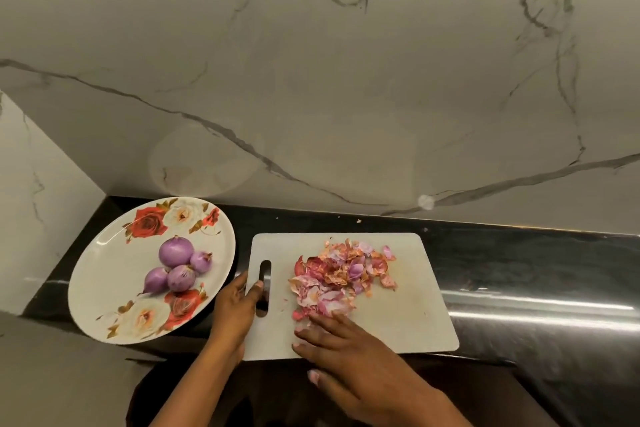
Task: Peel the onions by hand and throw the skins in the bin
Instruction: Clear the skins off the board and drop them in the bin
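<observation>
A pale, grey-veined marble wall (pixel 311 80) fills most of the view and turns a corner at the left. Below it runs a glossy black table (pixel 519 260). On it lies a white board (pixel 408 315) with a slot handle at its left end. Just left of the board is a white plate (pixel 104 281) printed with roses (red and cream).

The right hand (pixel 349 354) lies flat on the board, grip apart, with straight fingers touching the near edge of the skins (pixel 343 274) heaped mid-board. The left hand (pixel 239 302) has its grip clamped on the board's left edge, thumb on top beside the slot. Four peeled purple onions (pixel 180 267) huddle together on the plate.
</observation>
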A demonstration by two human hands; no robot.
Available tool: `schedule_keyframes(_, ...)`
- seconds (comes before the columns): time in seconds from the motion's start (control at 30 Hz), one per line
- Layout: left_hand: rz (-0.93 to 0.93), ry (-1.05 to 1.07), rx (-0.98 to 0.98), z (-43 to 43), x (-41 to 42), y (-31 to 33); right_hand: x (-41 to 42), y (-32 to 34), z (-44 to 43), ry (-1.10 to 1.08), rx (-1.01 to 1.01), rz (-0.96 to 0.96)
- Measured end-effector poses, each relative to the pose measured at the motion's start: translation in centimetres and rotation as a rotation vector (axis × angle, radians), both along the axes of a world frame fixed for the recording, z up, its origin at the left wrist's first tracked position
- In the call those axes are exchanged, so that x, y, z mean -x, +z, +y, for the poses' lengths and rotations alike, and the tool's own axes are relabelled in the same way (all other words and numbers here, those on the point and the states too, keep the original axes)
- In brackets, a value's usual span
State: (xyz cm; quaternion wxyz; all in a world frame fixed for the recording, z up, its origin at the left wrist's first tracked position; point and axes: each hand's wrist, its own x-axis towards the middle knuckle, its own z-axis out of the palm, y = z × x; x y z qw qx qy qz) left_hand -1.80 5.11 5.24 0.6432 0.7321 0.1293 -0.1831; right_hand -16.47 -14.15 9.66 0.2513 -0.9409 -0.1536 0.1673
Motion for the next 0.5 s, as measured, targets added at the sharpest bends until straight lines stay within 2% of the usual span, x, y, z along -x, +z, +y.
schedule_keyframes(0.13, -0.006, -0.002, 0.0, 0.9, -0.1, 0.2, -2.7, -1.9, -0.6, 0.106, 0.181, -0.029)
schedule_keyframes(0.27, -0.015, -0.016, 0.032, 1.7, -0.1, -0.2, -4.8, -2.7, -2.3, 0.177, 0.235, -0.044)
schedule_keyframes(0.37, -0.033, -0.033, 0.053, 2.0, 0.0, -0.5, -6.3, -3.2, -3.9, 0.166, 0.274, -0.091)
schedule_keyframes(0.5, -0.015, -0.054, 0.042, 2.1, 0.4, 0.0, -8.9, -3.5, -6.3, 0.112, 0.302, -0.061)
